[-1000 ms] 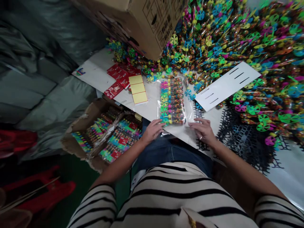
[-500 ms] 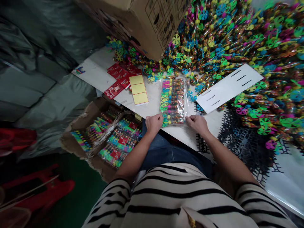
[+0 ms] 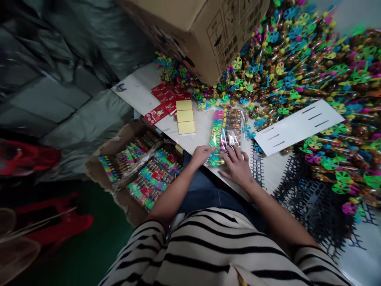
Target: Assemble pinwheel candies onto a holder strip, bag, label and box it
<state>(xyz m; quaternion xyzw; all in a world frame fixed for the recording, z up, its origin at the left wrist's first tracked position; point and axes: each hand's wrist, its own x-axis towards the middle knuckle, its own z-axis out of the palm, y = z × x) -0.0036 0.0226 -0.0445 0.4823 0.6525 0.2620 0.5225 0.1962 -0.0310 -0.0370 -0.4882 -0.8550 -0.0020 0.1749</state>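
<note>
A clear plastic bag (image 3: 228,135) lies on the white table, packed with a row of small tubes of multicoloured beads or candies with pink, yellow, green and blue fan-shaped tops. My left hand (image 3: 201,156) is at its lower left edge, fingers together and closed on the plastic. Spread over the bag's lower right part, my right hand (image 3: 238,166) has its fingers apart and rests on top. The fingers cover some of the tubes there.
Loose fan-topped tubes (image 3: 285,75) heap across the back and right. A slotted white board (image 3: 299,127) lies on them. A cardboard box (image 3: 205,35) stands behind. Red cards (image 3: 165,101) and a yellow label sheet (image 3: 185,117) lie left. Below, an open carton (image 3: 122,190) holds packed bags.
My right hand has let go of the bag's lower right corner and moved left onto its top, fingers spreading. My left hand stays at the left edge. The view has shifted slightly.
</note>
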